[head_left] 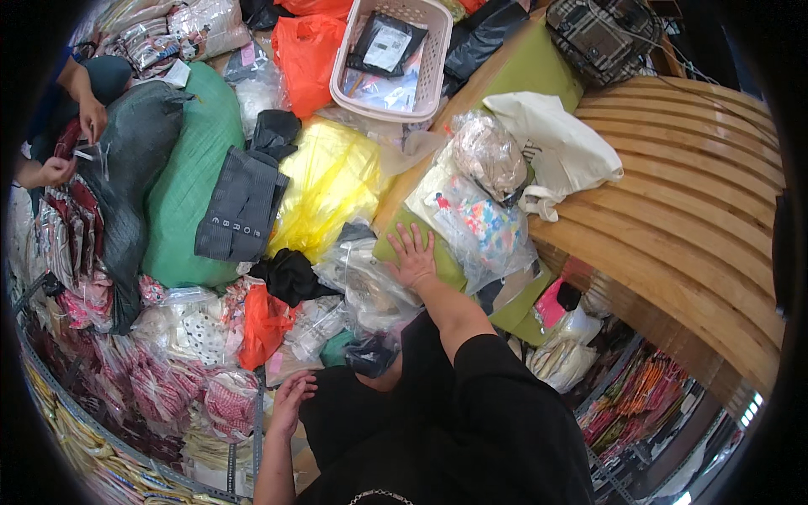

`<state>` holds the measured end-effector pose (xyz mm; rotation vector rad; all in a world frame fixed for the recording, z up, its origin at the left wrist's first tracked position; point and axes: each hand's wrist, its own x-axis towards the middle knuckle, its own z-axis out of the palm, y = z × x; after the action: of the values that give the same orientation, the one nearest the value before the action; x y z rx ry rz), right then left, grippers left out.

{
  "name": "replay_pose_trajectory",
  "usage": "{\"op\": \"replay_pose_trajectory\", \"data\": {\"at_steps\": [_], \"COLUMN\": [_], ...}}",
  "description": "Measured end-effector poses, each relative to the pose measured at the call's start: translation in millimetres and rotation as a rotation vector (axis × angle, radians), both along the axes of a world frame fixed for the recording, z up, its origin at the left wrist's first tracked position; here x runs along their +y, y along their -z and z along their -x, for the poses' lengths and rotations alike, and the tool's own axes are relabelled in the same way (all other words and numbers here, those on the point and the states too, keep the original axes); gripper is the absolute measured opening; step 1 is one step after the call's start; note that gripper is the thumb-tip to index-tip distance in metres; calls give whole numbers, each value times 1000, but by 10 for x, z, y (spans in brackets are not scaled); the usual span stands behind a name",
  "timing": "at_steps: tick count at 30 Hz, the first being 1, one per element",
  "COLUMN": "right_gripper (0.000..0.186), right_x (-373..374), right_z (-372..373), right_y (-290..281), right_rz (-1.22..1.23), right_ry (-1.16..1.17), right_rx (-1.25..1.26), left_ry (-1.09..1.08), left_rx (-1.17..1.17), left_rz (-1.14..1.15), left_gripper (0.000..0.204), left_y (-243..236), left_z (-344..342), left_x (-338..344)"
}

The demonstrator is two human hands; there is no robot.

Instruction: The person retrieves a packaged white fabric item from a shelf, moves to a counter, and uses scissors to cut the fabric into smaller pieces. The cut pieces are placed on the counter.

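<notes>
My right hand lies flat with its fingers spread on the green seat cushion. Just beyond it, a clear plastic bag with colourful patterned cloth rests on the cushion, beside a clear bag of pale pinkish cloth. A cream cloth bag slumps over the bench next to these. My left hand hangs near my lap, loosely bent and holding nothing that I can see. Nearest to it are wrapped clothes and an orange plastic bag.
A pale plastic basket holds wrapped packages. Yellow and green sacks fill the floor. At left, another person's hands handle a small clear bag. The slatted wooden bench bounds the right; metal racks stand low down.
</notes>
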<state>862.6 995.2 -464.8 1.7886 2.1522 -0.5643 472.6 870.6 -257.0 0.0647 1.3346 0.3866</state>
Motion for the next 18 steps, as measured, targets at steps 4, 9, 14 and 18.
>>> {"op": "replay_pose_trajectory", "data": {"at_steps": [4, 9, 14, 18], "right_gripper": [70, 70, 69, 52], "right_x": [133, 192, 234, 715], "right_z": [57, 60, 68, -333], "right_y": [-141, -191, -476, -1312], "right_rz": [255, 258, 132, 201], "right_ry": [-11, -3, -15, -23], "right_rx": [-76, -13, 115, 269], "left_ry": [-125, -338, -385, -236], "left_rx": [130, 303, 219, 100], "left_rz": [-42, -43, 72, 58], "left_gripper": [36, 37, 37, 37], "left_y": [-122, -264, -11, -46], "left_z": [-44, -227, -686, -1020], "left_x": [134, -368, -591, -243]}}
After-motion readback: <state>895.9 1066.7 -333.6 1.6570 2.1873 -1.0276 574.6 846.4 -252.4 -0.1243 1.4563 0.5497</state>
